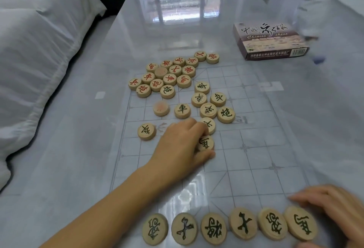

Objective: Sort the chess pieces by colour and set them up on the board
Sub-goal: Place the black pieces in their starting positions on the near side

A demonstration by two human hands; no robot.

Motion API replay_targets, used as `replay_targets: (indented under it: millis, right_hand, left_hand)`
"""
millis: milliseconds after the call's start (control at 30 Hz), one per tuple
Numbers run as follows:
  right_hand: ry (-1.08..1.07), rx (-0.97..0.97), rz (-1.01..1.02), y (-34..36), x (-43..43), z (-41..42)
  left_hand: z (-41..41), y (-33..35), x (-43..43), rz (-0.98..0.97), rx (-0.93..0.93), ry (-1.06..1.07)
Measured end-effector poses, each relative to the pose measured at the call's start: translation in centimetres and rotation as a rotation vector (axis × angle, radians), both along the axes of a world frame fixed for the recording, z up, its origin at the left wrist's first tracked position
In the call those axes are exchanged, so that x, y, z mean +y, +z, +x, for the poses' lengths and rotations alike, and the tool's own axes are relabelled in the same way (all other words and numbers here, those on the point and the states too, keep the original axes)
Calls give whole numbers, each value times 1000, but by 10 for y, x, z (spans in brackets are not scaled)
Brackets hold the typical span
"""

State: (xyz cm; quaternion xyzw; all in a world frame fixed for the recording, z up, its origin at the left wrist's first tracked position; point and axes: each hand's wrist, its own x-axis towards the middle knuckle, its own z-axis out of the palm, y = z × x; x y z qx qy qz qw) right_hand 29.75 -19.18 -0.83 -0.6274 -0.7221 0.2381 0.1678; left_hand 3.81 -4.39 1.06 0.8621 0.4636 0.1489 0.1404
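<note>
- Two hands are at work: the left hand (183, 145) is curled over a black-lettered piece (205, 142) near the middle of the board (256, 169), fingers closed on it; whether it is lifted cannot be told.
- The right hand (332, 208) lies loosely open, fingertips at the end of the near row, touching or just beside its last piece and gripping nothing.
- Six black pieces form the near row (229, 228) along the board's closest edge: the part of the set-up judged done.
- Loose black pieces (208, 107) lie scattered mid-board, not yet placed.
- The red cluster (169, 74) sits at the far left corner of the board, sorted apart but unplaced; one black piece (167, 91) and two blank-faced pieces remain there.
- The game box (269, 40) rests on the tabletop (325, 109) beyond the board.
</note>
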Motion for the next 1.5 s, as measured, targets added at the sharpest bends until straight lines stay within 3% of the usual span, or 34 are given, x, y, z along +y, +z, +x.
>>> replay_targets:
  millis: [367, 667, 1300, 1433, 1500]
  right_hand:
    - [-35, 35, 46, 8, -5, -7]
    - [-75, 74, 29, 9, -10, -11]
    - [2, 21, 120, 10, -5, -8]
    - [-76, 413, 11, 12, -6, -4]
    - [-148, 471, 34, 16, -1, 3]
  left_hand:
    - [-140, -6, -100, -232, -227, 176]
    - [-138, -20, -136, -194, -314, 306]
    - [-138, -21, -132, -194, -290, 289]
    - [-138, -17, -134, -256, -352, 310]
    - [-139, -12, -132, -308, -445, 333]
